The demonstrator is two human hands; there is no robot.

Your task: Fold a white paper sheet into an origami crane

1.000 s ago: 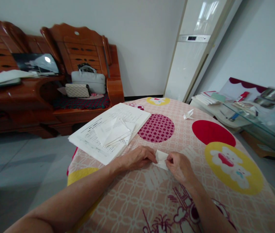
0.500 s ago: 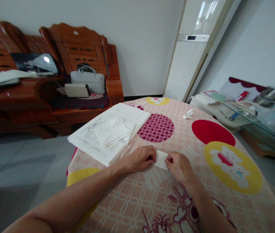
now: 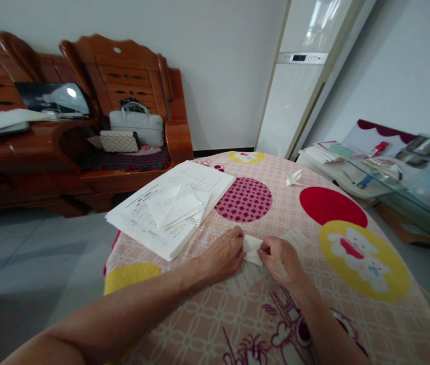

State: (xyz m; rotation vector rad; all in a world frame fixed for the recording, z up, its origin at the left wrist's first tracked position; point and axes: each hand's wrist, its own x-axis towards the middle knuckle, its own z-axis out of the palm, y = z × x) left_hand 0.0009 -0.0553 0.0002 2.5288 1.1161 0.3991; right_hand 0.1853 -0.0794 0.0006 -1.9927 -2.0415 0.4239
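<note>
"Starting with the surface, what covers it?"

"A pale pink tablecloth (image 3: 184, 324) with a curved edge, patterned in white interlaced petals. Large circles break it up — a plain red circle (image 3: 332, 207), a checked circle (image 3: 243, 199) in dark pink, a yellow circle (image 3: 393, 284) with white bears."

"And the room?"

"Grey floor tiles (image 3: 74, 263), a plain pale wall (image 3: 222, 76), a tall glossy white unit (image 3: 290, 101) with a small dark display. On the left, carved wooden seats (image 3: 134, 66) in polished reddish brown; a smooth grey handbag (image 3: 139, 126) and a quilted cream pouch (image 3: 118, 142) rest on one."

"What lies on the cloth?"

"A thick stack of printed sheets (image 3: 134, 215), topped by folded white papers (image 3: 180, 205). Further right, a sharp-pointed folded paper figure (image 3: 294, 177)."

"Where are the hands?"

"On either side of a small folded paper (image 3: 253, 243), white and creased, on the near part of the cloth. The right hand (image 3: 281, 256) pinches its right end between thumb and finger. The left hand (image 3: 224, 253) curls at its left end — its fingertips are hidden, so I can't tell whether they grip."
</note>
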